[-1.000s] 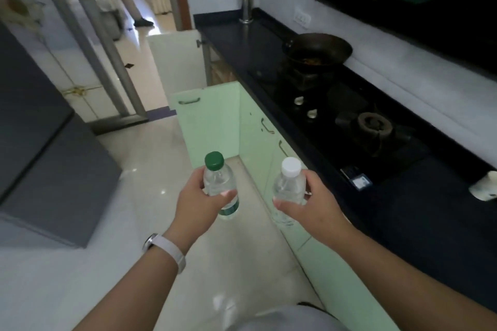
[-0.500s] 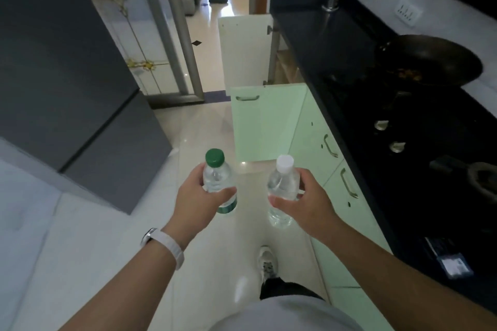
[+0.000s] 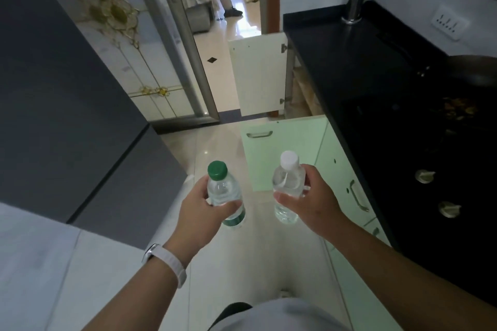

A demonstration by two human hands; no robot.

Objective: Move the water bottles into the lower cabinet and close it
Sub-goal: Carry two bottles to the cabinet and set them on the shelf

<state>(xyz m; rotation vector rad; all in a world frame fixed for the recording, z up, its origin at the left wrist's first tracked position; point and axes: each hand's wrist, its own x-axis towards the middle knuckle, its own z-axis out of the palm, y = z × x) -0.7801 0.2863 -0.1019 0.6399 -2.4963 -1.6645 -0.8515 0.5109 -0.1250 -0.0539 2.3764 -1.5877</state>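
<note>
Green-capped bottle [image 3: 225, 194] — gripped in left hand [image 3: 200, 213].

White wristband [image 3: 166, 263], perhaps grey shirt [image 3: 279, 314]

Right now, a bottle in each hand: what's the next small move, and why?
Probably step forward to the open pale green cabinet door. The left hand grips the green-capped clear plastic bottle, the right hand the white-capped clear plastic bottle; both are held above the floor, short of that door, and what lies behind it is hidden.
</note>
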